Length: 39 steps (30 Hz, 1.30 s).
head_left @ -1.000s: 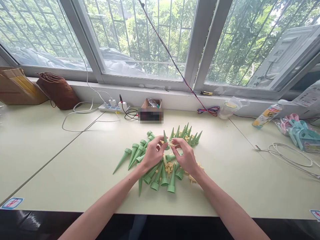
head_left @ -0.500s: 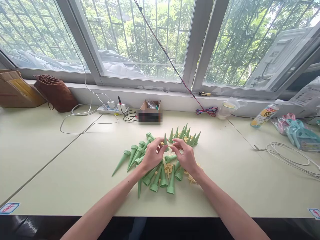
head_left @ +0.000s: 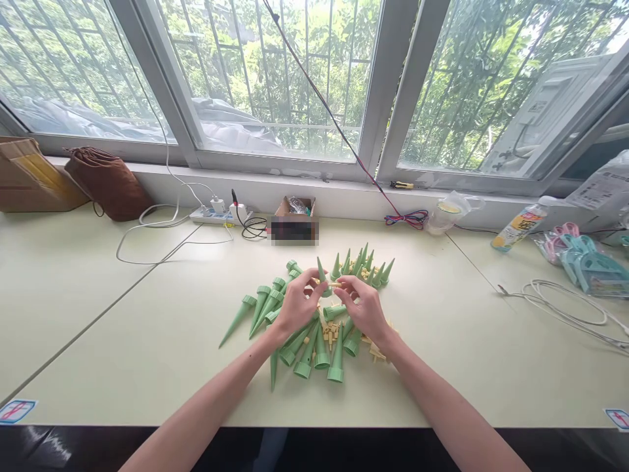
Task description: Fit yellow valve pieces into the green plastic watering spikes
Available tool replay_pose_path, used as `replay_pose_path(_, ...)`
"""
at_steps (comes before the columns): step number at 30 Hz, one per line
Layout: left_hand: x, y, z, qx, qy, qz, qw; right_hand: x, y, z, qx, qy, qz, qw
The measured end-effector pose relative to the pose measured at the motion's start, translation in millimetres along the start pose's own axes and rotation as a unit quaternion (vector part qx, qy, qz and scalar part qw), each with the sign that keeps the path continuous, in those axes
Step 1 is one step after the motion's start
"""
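My left hand (head_left: 303, 298) is closed around a green plastic cone spike (head_left: 321, 270), its tip pointing up and leaning slightly left. Fingers of my right hand (head_left: 361, 300) pinch a small cream-yellow plastic piece (head_left: 335, 284) against the spike's side; whether it sits in the spike I cannot tell. Loose green spikes with ribbed caps (head_left: 238, 320) lie to the left. Open-ended green cones (head_left: 335, 367) lie below my hands, around a pile of small yellow parts (head_left: 331, 333). Behind my hands, several green cones (head_left: 366, 262) stand upright among more yellow pieces.
A power strip (head_left: 216, 213) with cables and a small cardboard box (head_left: 296, 206) stand along the window sill. On the right are a bottle (head_left: 519, 226), turquoise packaged items (head_left: 597, 265) and a coiled white cable (head_left: 565, 301). A brown pouch (head_left: 109, 183) rests at the back left.
The spike in my left hand has tilted left and shifted slightly left. More of the yellow piece shows between my hands.
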<state>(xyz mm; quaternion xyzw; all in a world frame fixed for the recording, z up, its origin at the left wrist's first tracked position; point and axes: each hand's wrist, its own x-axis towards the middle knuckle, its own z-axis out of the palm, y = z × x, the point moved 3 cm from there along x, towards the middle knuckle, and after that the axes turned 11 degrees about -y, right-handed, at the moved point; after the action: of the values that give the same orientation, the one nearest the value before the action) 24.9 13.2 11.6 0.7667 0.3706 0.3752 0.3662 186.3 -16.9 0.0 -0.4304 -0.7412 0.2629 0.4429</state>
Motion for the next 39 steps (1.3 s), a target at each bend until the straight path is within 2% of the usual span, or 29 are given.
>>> replay_pose_path(5,1.5,0.4,-3.6,-0.034,0.008,-0.024,0.999,0.6,0.6,0.5,-0.004,-0.024,-0.01,1.0)
replay_pose_path(12,1.5,0.3,-3.0,-0.068,-0.011,-0.02,0.997,1.5,4.5,1.0,-0.024,-0.021,-0.029,0.999)
replay_pose_path(20,-0.6,-1.5,1.6,-0.037,-0.039,0.004,0.999,0.4,5.3,0.1,-0.037,-0.006,-0.025,0.999)
replay_pose_path(29,-2.5,0.3,7.4,0.05,-0.066,0.052,0.995,1.5,7.2,-1.5,-0.045,0.014,0.009,0.999)
replay_pose_path(39,-1.8,-0.4,6.1,-0.012,-0.053,0.024,0.998,1.7,-0.6,-4.0,-0.002,0.006,0.004,1.0)
